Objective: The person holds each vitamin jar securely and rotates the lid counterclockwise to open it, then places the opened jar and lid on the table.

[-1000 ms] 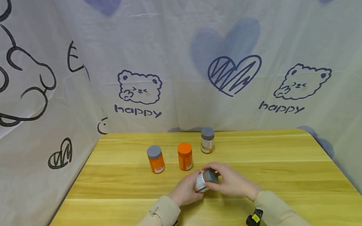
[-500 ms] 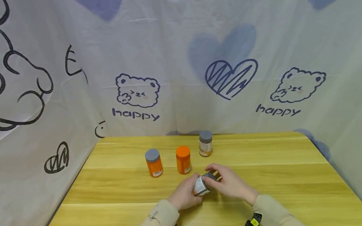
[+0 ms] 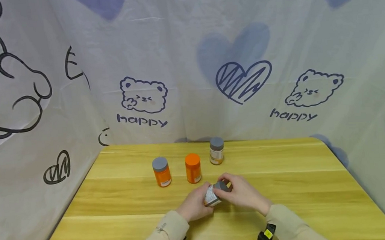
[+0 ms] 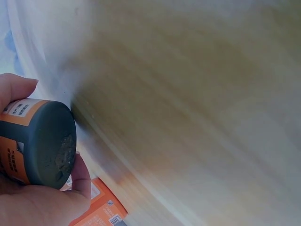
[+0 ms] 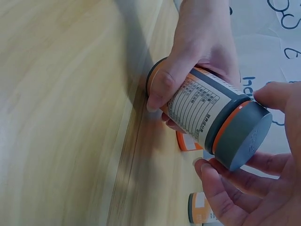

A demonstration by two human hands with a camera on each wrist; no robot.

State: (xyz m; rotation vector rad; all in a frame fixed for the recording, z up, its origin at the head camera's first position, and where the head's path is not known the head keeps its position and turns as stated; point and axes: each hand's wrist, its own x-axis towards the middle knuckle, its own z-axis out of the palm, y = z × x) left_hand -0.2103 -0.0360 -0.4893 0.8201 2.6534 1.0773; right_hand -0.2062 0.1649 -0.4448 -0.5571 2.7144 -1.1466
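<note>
Near the middle of the table, my left hand (image 3: 195,203) grips the body of a pill bottle (image 3: 212,196) that lies tilted in the air, its printed white label showing. Its grey cap (image 5: 244,136) points toward my right hand (image 3: 244,194), whose thumb and fingers curl round the cap's edge. In the left wrist view the bottle's dark grey base (image 4: 54,146) faces the camera, with thumb and fingers of the left hand around it. The right wrist view shows the left thumb (image 5: 164,87) pressed along the label.
Beyond the hands stand an orange bottle with a grey cap (image 3: 162,172), an all-orange bottle (image 3: 193,169) and a grey-capped bottle with a pale label (image 3: 217,151). The wooden table (image 3: 117,201) meets a patterned cloth (image 3: 187,60) at its back edge.
The left hand keeps its grip on the bottle, while the right fingers shift slightly around the cap. The whole head view has drifted a little.
</note>
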